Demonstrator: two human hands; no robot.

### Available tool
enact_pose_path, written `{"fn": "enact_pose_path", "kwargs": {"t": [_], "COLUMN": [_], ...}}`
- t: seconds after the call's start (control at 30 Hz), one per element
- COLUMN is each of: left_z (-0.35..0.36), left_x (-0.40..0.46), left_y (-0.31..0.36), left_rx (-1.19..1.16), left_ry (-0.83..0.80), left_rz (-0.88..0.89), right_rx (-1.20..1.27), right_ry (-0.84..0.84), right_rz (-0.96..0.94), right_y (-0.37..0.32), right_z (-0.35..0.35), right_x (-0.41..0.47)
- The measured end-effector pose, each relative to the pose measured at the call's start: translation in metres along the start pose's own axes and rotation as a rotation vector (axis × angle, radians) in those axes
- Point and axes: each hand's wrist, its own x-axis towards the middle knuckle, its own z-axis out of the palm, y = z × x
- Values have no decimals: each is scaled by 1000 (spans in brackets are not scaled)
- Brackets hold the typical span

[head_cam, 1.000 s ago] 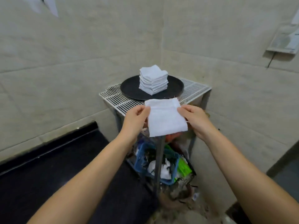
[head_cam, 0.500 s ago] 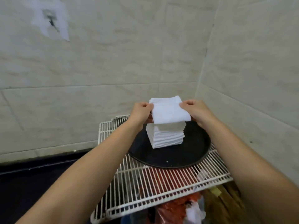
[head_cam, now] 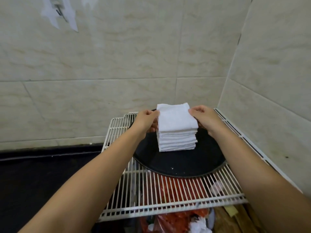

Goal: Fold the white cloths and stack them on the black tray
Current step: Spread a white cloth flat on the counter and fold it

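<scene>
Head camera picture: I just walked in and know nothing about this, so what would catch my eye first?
First, the neat stack of white cloths in the middle, standing on a round black tray on a white wire rack in a tiled corner. The left hand and right hand pinch the top folded cloth by its two sides. Under the rack lies red and white clutter.
</scene>
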Motion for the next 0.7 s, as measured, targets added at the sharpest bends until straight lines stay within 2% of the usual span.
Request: {"fn": "enact_pose_path", "kwargs": {"t": [0.17, 0.27, 0.37, 0.5, 0.7], "left_z": [-35, -81, -151, -275, -464], "left_x": [-31, -69, -127, -230, -435], "left_y": [2, -9, -32, -91, -190], "left_rx": [85, 64, 101, 258, 425], "left_ry": [86, 93, 144, 314, 667], "left_rz": [47, 73, 78, 70, -178], "right_rx": [-129, -175, -194, -252, -359], "right_ry": [275, 222, 42, -263, -771], "right_rz": [-234, -392, -519, -563, -614], "right_y": [-35, -63, -74, -53, -21], "right_z": [0, 39, 116, 259, 451], "right_x": [-32, -71, -122, -212, -408]}}
